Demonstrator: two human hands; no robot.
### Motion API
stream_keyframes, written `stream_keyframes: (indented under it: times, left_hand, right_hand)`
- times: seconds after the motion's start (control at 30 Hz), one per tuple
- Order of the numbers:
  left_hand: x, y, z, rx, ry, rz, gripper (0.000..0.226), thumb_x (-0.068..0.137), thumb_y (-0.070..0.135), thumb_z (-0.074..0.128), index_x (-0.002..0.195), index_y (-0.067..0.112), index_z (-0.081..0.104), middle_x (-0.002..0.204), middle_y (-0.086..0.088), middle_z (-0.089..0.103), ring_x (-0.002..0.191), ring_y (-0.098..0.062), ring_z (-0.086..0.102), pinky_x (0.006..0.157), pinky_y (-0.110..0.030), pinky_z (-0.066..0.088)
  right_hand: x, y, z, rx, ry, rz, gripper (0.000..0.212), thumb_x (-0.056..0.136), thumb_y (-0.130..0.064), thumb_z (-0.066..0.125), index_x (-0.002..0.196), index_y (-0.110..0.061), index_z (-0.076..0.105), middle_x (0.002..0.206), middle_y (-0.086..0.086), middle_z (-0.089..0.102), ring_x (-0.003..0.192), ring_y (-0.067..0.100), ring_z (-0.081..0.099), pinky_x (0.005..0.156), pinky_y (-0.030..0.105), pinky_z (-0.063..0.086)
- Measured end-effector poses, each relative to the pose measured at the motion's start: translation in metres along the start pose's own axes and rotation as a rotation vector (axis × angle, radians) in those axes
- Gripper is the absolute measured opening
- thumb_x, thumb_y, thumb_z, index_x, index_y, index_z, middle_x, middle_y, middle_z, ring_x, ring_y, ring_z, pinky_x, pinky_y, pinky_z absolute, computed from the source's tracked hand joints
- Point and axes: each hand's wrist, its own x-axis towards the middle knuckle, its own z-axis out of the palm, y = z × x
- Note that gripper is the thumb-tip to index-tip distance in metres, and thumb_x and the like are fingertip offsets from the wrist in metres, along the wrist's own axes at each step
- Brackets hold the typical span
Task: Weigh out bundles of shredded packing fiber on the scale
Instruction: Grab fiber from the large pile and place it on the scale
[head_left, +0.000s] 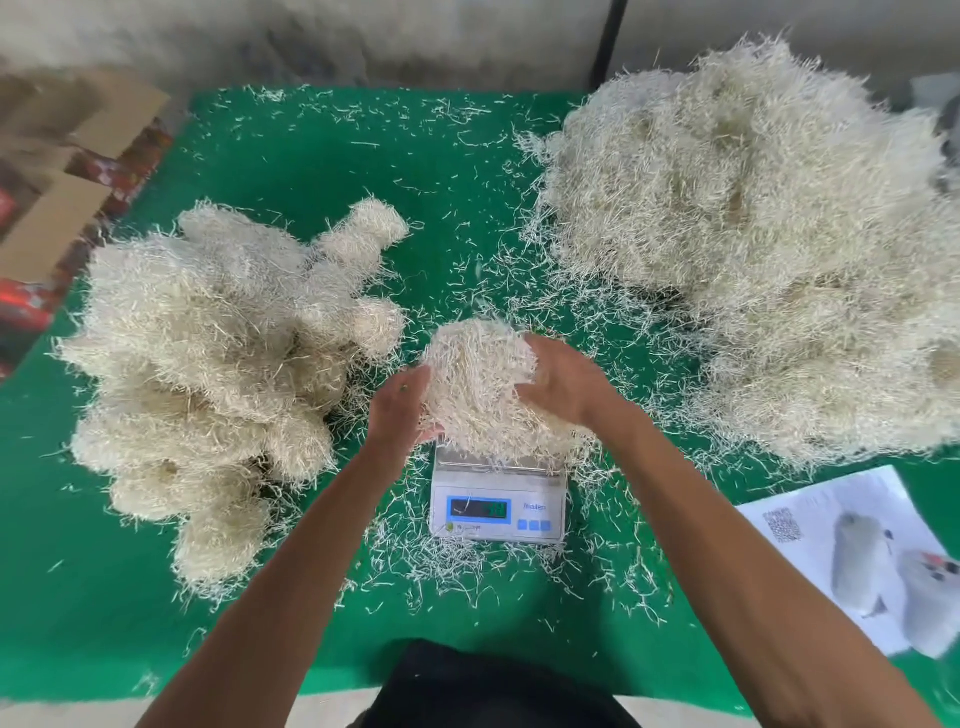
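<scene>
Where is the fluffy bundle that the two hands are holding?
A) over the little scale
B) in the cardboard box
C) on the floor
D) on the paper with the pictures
A: both the left hand and the right hand cup the bundle right above the scale.

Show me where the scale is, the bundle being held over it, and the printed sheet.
scale (497, 512): head view, on its front panel beside the display.
bundle (478, 379): head view, on the middle of the fiber clump between the hands.
printed sheet (831, 519): head view, on its white upper part.
</scene>
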Motion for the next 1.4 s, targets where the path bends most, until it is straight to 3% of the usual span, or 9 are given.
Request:
stream_keyframes:
  times: [0.1,0.4,0.77,0.87,0.97,1.13,1.23,1.3,1.4]
  left_hand:
    - [0.003,-0.007,-0.009,0.056,-0.032,-0.069,0.028,0.095,0.051,0.056,0.078,0.030,0.055,0.087,-0.001,0.057,0.091,-0.023,0.057,0.076,-0.045,0.051]
    - [0.001,-0.009,-0.020,-0.086,-0.014,-0.112,0.036,0.093,0.059,0.056,0.110,0.028,0.062,0.118,-0.004,0.063,0.105,-0.020,0.064,0.063,-0.032,0.054]
    - [0.011,-0.002,-0.003,0.005,0.112,-0.038,0.059,0.091,0.064,0.055,0.128,0.017,0.057,0.106,0.002,0.059,0.092,-0.012,0.059,0.063,-0.029,0.050]
    - [0.022,0.019,0.014,0.092,0.097,0.024,0.065,0.095,0.060,0.052,0.141,0.015,0.048,0.126,-0.005,0.059,0.105,-0.018,0.060,0.076,-0.027,0.051]
    - [0.021,0.030,0.029,0.242,-0.114,0.151,0.078,0.089,0.071,0.052,0.149,0.024,0.036,0.141,0.001,0.050,0.119,-0.017,0.054,0.104,-0.042,0.043]
    - [0.007,0.026,0.050,0.409,-0.272,0.156,0.107,0.067,0.089,0.060,0.153,0.040,0.020,0.162,0.000,0.027,0.141,-0.025,0.037,0.111,-0.052,0.034]
    - [0.012,0.035,0.046,0.115,-0.169,-0.084,0.109,0.069,0.087,0.057,0.156,0.029,0.025,0.161,-0.004,0.029,0.142,-0.028,0.036,0.114,-0.049,0.030]
    - [0.017,0.045,0.040,-0.058,-0.264,-0.233,0.106,0.066,0.089,0.054,0.153,0.033,0.032,0.163,-0.003,0.024,0.146,-0.028,0.028,0.117,-0.054,0.019]
    - [0.020,0.058,0.034,-0.013,-0.207,-0.266,0.108,0.068,0.078,0.062,0.156,0.026,0.027,0.161,-0.009,0.026,0.141,-0.033,0.036,0.113,-0.054,0.028]
  right_hand:
    - [-0.005,0.010,-0.001,0.018,-0.136,-0.006,0.080,0.099,-0.052,0.061,0.163,-0.021,0.023,0.166,0.013,0.031,0.149,0.033,0.036,0.121,0.048,0.026]
    - [-0.016,0.003,-0.009,0.243,0.115,0.036,0.076,0.096,-0.077,0.039,0.153,-0.025,0.043,0.162,0.003,0.038,0.142,0.027,0.044,0.113,0.056,0.043]
    - [-0.019,0.013,0.012,0.143,0.070,0.102,0.109,0.080,-0.095,0.044,0.161,-0.026,0.023,0.164,0.008,0.034,0.145,0.033,0.041,0.115,0.057,0.040]
    - [-0.015,0.009,0.033,-0.086,-0.029,0.100,0.129,0.070,-0.100,0.047,0.163,-0.019,0.013,0.167,0.012,0.028,0.151,0.035,0.033,0.122,0.053,0.028]
    - [-0.008,0.001,0.053,-0.137,-0.067,0.075,0.130,0.068,-0.089,0.063,0.162,-0.014,0.013,0.168,0.013,0.023,0.154,0.036,0.025,0.126,0.048,0.023]
    - [0.004,-0.015,0.057,-0.050,-0.023,0.053,0.070,0.091,-0.035,0.075,0.147,-0.003,0.046,0.166,0.014,0.029,0.152,0.031,0.033,0.127,0.055,0.019]
    - [0.006,-0.018,0.036,0.178,0.074,0.049,0.086,0.091,-0.031,0.072,0.163,-0.019,0.026,0.122,-0.004,0.063,0.100,0.012,0.066,0.086,0.035,0.058]
    - [0.009,-0.025,0.023,0.162,0.123,-0.029,0.088,0.091,-0.041,0.068,0.164,-0.023,0.023,0.090,-0.017,0.051,0.076,-0.006,0.051,0.064,0.017,0.046]
    - [0.018,-0.030,0.009,0.134,0.121,-0.087,0.090,0.091,-0.045,0.069,0.164,-0.022,0.021,0.152,0.002,0.050,0.127,0.017,0.058,0.105,0.041,0.051]
